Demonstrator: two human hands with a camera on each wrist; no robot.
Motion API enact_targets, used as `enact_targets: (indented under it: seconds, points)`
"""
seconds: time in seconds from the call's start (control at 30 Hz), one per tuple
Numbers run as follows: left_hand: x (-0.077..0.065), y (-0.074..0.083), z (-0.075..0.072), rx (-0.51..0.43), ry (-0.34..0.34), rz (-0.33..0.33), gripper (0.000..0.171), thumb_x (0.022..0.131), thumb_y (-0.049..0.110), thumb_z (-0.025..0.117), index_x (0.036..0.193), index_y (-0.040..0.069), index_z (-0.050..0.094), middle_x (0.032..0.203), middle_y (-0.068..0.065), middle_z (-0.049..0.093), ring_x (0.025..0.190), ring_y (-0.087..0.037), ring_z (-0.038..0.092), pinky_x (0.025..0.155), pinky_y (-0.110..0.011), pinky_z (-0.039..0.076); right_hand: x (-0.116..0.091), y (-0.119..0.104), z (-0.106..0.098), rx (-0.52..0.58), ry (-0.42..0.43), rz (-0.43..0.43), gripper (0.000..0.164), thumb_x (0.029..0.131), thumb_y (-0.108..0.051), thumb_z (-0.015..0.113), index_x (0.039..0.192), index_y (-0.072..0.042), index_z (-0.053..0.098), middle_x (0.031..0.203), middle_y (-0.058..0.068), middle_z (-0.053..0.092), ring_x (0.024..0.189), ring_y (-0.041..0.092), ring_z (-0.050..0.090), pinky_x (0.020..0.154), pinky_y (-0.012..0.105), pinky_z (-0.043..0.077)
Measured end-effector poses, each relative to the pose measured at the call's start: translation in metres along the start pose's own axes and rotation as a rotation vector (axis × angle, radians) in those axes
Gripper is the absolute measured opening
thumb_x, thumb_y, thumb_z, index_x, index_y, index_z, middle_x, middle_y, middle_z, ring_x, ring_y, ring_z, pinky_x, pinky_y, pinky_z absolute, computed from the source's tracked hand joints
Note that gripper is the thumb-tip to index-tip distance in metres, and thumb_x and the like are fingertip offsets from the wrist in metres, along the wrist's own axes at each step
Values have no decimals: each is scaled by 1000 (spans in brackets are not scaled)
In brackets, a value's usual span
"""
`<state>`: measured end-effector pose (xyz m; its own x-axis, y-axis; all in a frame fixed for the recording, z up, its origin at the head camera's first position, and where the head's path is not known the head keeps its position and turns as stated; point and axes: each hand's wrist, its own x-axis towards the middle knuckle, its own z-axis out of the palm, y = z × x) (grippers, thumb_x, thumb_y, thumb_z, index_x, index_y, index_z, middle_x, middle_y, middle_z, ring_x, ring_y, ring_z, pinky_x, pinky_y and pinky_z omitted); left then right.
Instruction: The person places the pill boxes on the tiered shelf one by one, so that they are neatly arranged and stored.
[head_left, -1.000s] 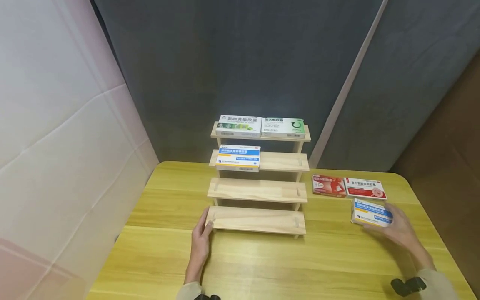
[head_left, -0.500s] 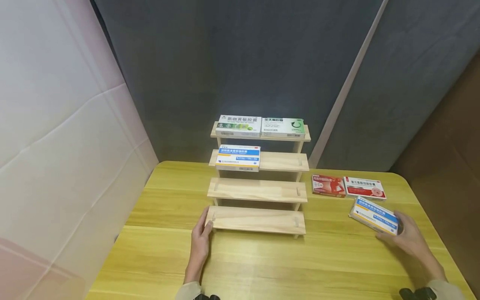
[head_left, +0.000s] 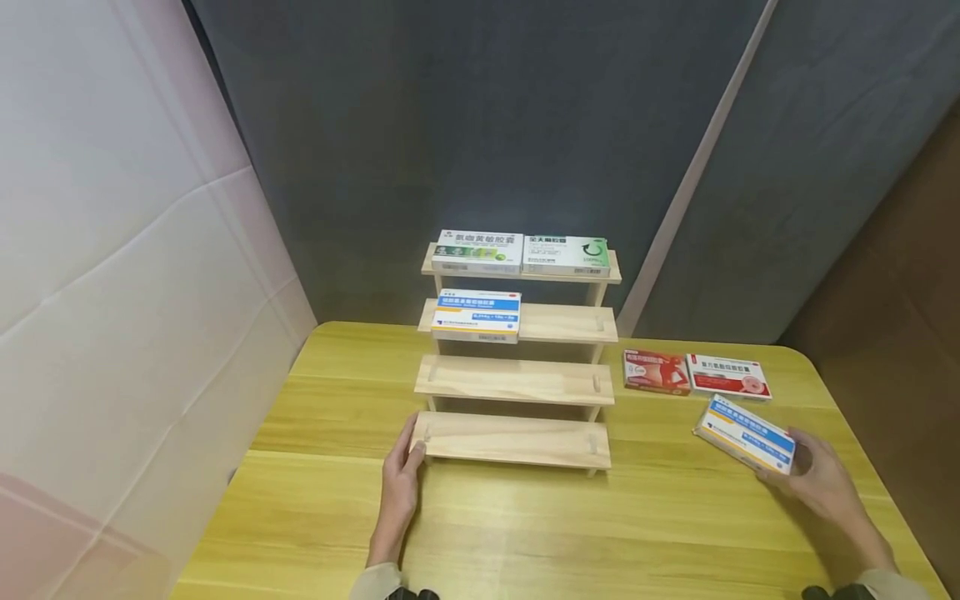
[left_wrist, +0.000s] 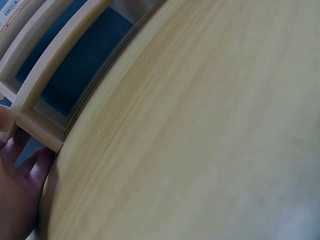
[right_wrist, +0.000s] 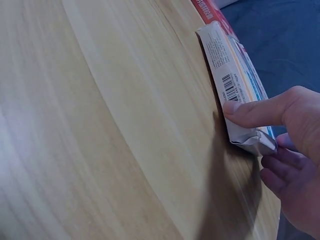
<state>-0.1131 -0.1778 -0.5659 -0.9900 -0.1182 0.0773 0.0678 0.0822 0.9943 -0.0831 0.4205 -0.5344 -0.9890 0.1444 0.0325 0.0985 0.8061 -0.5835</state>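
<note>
A stepped wooden display rack [head_left: 517, 379] stands mid-table in the head view. My left hand [head_left: 401, 479] grips the left end of its lowest step, thumb on the board; the left wrist view shows fingers [left_wrist: 40, 167] beside the wooden leg. At the right, my right hand [head_left: 821, 483] holds a blue-and-white medicine box [head_left: 747, 435] by its right end. The right wrist view has my thumb [right_wrist: 255, 112] on the box's barcode side, the other fingers partly hidden behind it. That box lies slanted, low over the table; whether it touches the wood I cannot tell.
A red medicine box [head_left: 656, 372] and a white-and-red one [head_left: 727, 377] lie side by side behind the held box. Two white-and-green boxes [head_left: 477, 252] [head_left: 566, 256] sit on the top step. Another blue-and-white box [head_left: 477, 315] is on the second step's left. A dark curtain [head_left: 480, 117] hangs behind.
My right hand has shifted right and toward me, and the blue-and-white box in it has turned to a slant. The left hand and the rack have stayed put.
</note>
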Motion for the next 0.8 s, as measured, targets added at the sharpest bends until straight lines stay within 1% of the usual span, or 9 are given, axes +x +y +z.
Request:
enact_targets:
  seconds: [0.23,0.3,0.4,0.53,0.67,0.73,0.8]
  points:
    - [1,-1,1,-2,7,1,50,108,7,41,156,-5,32,163,-22,32,152,-37,25,108,0,28,-5,-3,-2,0,19,13,95,74,-25,88,142,19,38,136,46,38,122,65,36,98,81,29]
    - [0,-2,1,1,8,-4,50,108,7,41,156,-4,32,163,-21,32,152,-35,25,108,0,27,-6,-5,-2,3,18,25,95,75,-25,88,143,18,37,136,46,38,122,65,36,97,81,29]
    - [1,-2,0,21,7,-8,50,108,9,41,156,-2,33,163,-19,32,153,-34,24,109,0,26,-7,-9,-3,28,17,45,97,76,-25,88,145,18,36,136,45,37,120,63,40,96,79,31]
    - [2,-1,0,21,2,-10,50,108,9,42,156,-2,33,163,-19,32,152,-33,25,109,0,26,-10,-13,-3,46,37,71,97,77,-27,88,147,16,36,136,44,42,119,59,44,96,76,34]
    - [1,0,1,3,9,3,49,108,7,42,155,-5,33,162,-21,33,151,-35,27,109,-1,27,-11,-19,-2,51,55,82,96,77,-30,88,147,12,38,137,43,45,123,59,42,98,77,31]
    - [1,0,2,-3,20,7,49,108,7,42,154,-6,34,161,-21,35,151,-35,28,109,-1,28,-12,-22,-2,62,56,83,96,78,-30,88,148,11,38,138,43,44,125,60,40,100,78,28]
    - [0,0,2,-1,21,12,49,108,7,42,154,-6,34,161,-22,34,150,-37,28,109,-1,28,-12,-25,-2,71,54,86,96,78,-30,87,149,11,37,139,43,44,125,60,41,99,78,28]
